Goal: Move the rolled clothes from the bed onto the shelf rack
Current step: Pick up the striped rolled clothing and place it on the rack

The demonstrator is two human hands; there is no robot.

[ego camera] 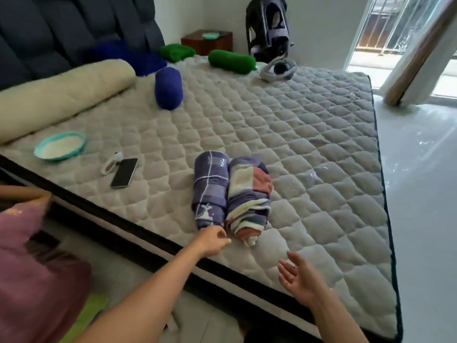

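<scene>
Two rolled clothes lie side by side on the quilted mattress [309,149] near its front edge: a purple checked roll [210,189] and a striped purple, cream and pink roll [249,199]. My left hand [214,240] is at the near end of the purple roll, fingers loosely curled, holding nothing. My right hand [298,278] hovers open, palm up, over the mattress edge to the right of the striped roll. Farther back lie a blue roll [168,88], two green rolls [231,61] [176,52] and a large cream roll [61,95]. No shelf rack is in view.
A teal bowl [60,146], a phone [124,172] and a small white device [111,163] lie on the mattress at left. A headset [278,70] rests at the far side. A person in a pink top [27,273] stands at lower left. White floor lies to the right.
</scene>
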